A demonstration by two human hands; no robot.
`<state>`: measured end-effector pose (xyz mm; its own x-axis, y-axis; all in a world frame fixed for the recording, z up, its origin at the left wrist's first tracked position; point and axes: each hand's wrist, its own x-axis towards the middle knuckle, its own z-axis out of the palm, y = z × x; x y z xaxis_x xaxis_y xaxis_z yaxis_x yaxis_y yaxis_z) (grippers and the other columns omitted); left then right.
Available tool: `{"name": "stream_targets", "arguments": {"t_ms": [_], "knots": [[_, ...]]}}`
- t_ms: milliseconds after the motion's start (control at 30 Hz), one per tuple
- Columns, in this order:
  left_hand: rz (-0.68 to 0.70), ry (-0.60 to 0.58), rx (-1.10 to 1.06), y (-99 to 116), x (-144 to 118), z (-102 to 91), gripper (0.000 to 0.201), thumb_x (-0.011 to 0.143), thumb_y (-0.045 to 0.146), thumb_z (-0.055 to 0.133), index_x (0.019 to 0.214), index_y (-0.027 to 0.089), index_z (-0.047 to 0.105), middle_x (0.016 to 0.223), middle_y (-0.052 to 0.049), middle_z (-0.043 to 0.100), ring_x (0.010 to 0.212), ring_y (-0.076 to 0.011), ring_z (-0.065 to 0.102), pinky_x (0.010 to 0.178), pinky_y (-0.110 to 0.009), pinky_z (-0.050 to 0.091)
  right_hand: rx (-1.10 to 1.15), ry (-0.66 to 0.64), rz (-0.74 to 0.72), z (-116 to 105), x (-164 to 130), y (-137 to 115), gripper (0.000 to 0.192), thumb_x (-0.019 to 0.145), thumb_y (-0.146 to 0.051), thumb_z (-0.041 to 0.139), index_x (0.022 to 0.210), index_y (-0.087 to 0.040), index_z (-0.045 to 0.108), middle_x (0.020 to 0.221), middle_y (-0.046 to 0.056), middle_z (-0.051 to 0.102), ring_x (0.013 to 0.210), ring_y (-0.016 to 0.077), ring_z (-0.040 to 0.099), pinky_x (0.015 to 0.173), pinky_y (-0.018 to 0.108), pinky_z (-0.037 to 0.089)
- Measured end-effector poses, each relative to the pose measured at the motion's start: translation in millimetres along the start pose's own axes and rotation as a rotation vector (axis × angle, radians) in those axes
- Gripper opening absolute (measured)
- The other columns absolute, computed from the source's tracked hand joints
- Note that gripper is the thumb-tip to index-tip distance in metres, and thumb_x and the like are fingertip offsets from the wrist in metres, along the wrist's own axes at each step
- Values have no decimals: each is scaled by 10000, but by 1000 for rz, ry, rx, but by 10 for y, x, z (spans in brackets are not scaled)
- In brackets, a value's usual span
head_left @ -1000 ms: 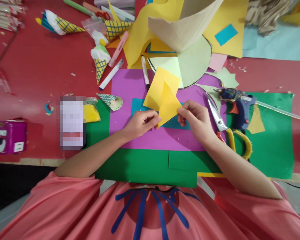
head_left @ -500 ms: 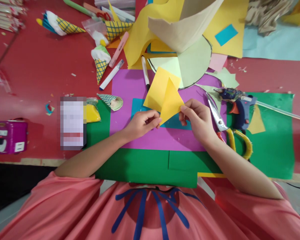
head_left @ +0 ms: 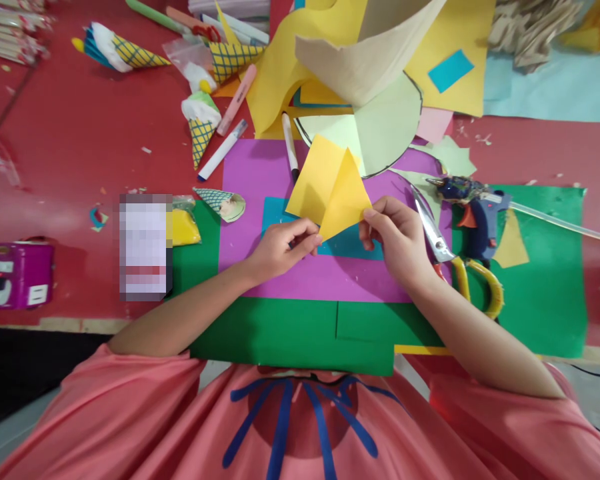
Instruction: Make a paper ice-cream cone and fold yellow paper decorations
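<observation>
A sheet of yellow paper [head_left: 313, 175] is raised in front of me, with one side folded over into a pointed flap. My left hand [head_left: 286, 248] pinches its lower corner between thumb and fingers. At the flap's right corner, my right hand [head_left: 396, 233] grips the paper the same way. Below the paper lie a blue sheet [head_left: 353, 245] and a larger purple sheet [head_left: 280, 283]. Scissors with yellow handles [head_left: 434, 230] rest just right of my right hand, partly behind the forearm.
A glue gun [head_left: 483, 213] lies at the right on a green sheet [head_left: 555, 287]. Small paper ice-cream cones [head_left: 203, 127], a marker [head_left: 223, 151] and a pale paper disc [head_left: 390, 127] are farther back. A pixelated phone-like object [head_left: 144, 247] and a purple box [head_left: 23, 273] stand left.
The folded flap has shifted slightly right, its tip moving right and opening a little wider. Both hands keep their pinch on the yellow paper and barely move.
</observation>
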<state>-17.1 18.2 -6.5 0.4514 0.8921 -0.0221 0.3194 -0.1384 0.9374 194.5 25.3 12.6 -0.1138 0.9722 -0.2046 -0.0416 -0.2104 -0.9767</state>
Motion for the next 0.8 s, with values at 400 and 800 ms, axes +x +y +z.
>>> {"name": "stream_targets", "arguments": {"t_ms": [400,800], "knots": [[43,110,-5,5,7,-19,420,948,462,474,633,193,408,506,59,435,452,-57,418,467,-204,341,69,-38,24,-27,20,28,165,854,-265,637,729,-192,556,583,-40,589,436,57,482,424,203,363],[304,237,149,-199,11,69,779,796,455,726,1436,288,315,1071,-48,625,619,-61,549,625,-218,512,20,-93,50,25,-2,27,352,791,-464,724,708,-179,537,547,-48,580,415,44,474,409,189,351]]}}
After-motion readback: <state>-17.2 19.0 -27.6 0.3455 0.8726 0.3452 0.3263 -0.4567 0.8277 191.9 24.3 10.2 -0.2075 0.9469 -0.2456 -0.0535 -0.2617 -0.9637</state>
